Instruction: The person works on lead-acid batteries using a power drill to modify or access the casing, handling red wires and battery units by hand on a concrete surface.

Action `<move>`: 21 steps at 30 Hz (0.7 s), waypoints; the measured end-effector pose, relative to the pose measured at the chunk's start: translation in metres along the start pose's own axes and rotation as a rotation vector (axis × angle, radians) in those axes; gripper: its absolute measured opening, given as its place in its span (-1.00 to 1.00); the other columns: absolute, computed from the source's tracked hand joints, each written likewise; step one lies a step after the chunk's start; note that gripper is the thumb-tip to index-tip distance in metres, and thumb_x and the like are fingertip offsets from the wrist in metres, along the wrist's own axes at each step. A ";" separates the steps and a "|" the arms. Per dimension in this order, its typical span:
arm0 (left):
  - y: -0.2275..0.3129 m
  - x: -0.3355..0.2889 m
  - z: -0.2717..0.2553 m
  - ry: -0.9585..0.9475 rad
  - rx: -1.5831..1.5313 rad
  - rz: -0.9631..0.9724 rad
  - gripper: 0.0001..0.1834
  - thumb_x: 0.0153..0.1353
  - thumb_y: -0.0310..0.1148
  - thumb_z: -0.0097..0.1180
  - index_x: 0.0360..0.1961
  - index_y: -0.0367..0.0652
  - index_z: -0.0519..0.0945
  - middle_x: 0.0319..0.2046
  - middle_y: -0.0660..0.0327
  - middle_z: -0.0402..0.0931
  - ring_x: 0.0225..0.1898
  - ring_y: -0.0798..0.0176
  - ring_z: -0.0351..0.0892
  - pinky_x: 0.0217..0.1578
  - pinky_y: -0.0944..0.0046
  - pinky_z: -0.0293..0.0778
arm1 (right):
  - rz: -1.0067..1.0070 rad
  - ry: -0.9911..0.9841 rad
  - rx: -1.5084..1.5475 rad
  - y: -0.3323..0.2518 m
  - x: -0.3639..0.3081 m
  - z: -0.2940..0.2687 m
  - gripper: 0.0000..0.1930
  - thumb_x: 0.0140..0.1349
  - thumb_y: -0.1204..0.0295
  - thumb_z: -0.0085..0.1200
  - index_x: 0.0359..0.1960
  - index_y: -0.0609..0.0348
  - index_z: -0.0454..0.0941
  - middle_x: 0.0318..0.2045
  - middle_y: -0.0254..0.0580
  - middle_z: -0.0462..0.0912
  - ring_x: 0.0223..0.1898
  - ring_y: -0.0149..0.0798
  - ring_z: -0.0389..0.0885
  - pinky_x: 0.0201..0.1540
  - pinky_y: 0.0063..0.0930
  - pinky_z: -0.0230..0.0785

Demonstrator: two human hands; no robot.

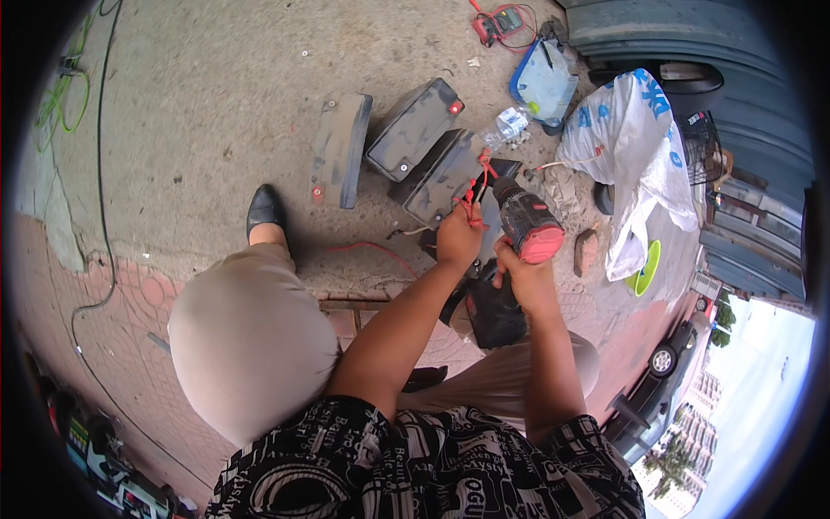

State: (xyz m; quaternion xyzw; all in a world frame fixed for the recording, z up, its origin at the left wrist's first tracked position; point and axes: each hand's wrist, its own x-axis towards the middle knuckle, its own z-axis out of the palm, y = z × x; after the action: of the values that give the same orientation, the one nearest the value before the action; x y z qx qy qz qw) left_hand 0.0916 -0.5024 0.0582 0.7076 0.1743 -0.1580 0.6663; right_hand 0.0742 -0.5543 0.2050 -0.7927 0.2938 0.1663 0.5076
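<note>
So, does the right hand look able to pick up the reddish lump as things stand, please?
Probably not: the right hand is holding the drill, although the reddish lump lies close by, uncovered.

Fisheye view from the wearer's head. The lens faced downward and forward; the patterned shirt [415, 471] lay near it at bottom centre, the left hand [459, 235] and right hand [524, 278] farther off around mid-frame.
</note>
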 end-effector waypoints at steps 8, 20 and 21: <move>-0.011 0.004 0.004 0.061 0.118 0.072 -0.68 0.31 -0.18 -0.12 -0.40 -0.22 0.51 -0.59 -0.01 0.56 -0.46 -0.11 0.58 -0.44 -0.01 0.46 | -0.001 0.002 -0.159 -0.003 -0.005 0.012 -0.87 0.12 0.47 0.09 -0.39 0.28 0.44 -0.63 -0.28 0.47 -0.71 -0.40 0.46 -0.60 -0.52 0.29; 0.007 0.000 -0.004 -0.031 0.038 -0.014 -0.68 0.32 -0.20 -0.12 -0.41 -0.22 0.52 -0.60 0.01 0.56 -0.51 0.03 0.63 -0.45 0.06 0.48 | 0.077 0.003 0.118 -0.021 -0.003 -0.004 -0.91 0.12 0.51 0.07 -0.38 0.26 0.45 -0.64 -0.30 0.42 -0.72 -0.37 0.42 -0.66 -0.53 0.24; 0.005 -0.001 -0.002 -0.019 0.042 -0.012 -0.68 0.32 -0.19 -0.11 -0.41 -0.22 0.51 -0.60 0.00 0.56 -0.50 0.00 0.62 -0.45 0.05 0.47 | 0.071 0.004 0.126 -0.024 -0.004 -0.004 -0.91 0.12 0.51 0.07 -0.38 0.26 0.45 -0.64 -0.29 0.42 -0.71 -0.37 0.41 -0.66 -0.54 0.24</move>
State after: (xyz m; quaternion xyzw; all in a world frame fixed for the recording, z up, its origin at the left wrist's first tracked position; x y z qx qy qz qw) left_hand 0.0936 -0.5004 0.0636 0.7188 0.1687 -0.1722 0.6521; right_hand 0.0862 -0.5496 0.2259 -0.7486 0.3328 0.1638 0.5495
